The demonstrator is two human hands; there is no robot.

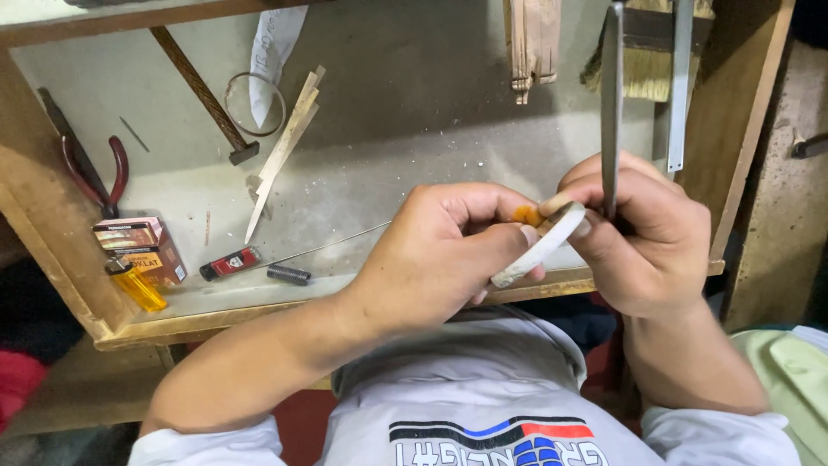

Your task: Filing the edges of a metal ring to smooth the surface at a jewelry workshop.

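My left hand (pixel 435 255) pinches a thin white curved strip (pixel 539 246), like part of a ring, at chest height over the front edge of a wooden tray bench. My right hand (pixel 647 233) is closed around a long grey metal file or blade (pixel 611 103) that stands nearly upright, its lower end meeting the strip's upper end. An orange-stained fingertip (pixel 526 214) presses beside a small wooden piece there. Both hands touch each other at the strip.
On the grey bench (pixel 405 129) lie red-handled pliers (pixel 99 177), a hammer (pixel 203 95), a wire ring (pixel 255 103), wooden slivers (pixel 285 147), a small box (pixel 142 250), a yellow lighter (pixel 135 285), a red-black lighter (pixel 230 263), a thin wire (pixel 332 244). A brush (pixel 647 60) sits at the back right.
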